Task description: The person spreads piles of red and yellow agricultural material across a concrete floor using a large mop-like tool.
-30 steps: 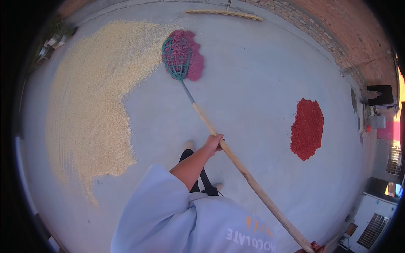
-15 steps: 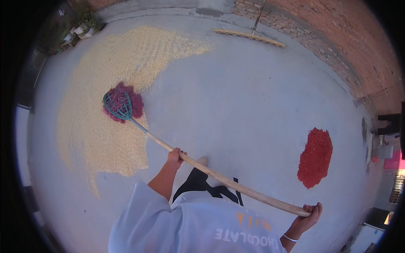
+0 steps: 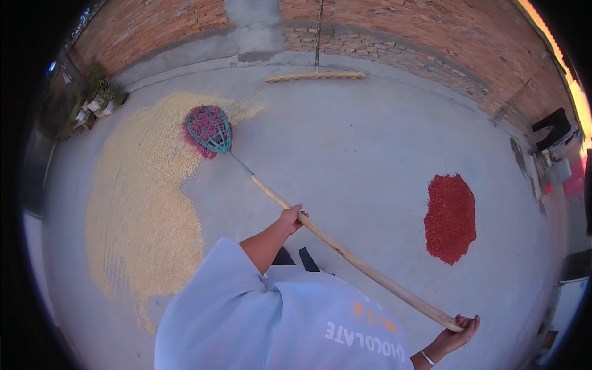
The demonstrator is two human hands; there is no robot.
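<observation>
Our left hand [image 3: 292, 218] grips the pole [image 3: 370, 269] partway along; our right hand [image 3: 467, 331] clasps its near end. From our left hand, the closer one, the pole slants forward and left to a green basket frame [image 3: 219, 147] over the edge of the pale grain [image 3: 145, 197]. Pink strands [image 3: 205, 123] show through it, inside or beneath, we cannot tell. Rightward lies a red heap [image 3: 451, 219].

Spread out over a smooth grey concrete floor [image 3: 345, 160], closed off at the far side by a red brick wall [image 3: 431, 31], broken by a cement-rendered column [image 3: 254, 28] and edged at left by a grey cement footing [image 3: 176, 68]. Held leafy potted plants [image 3: 97, 83] in the far left corner. Ended at right near a blurred pink panel [image 3: 575, 179]. Lay mostly in soft, even shade, under a bright orange-yellow strip [image 3: 570, 74] at upper right.
</observation>
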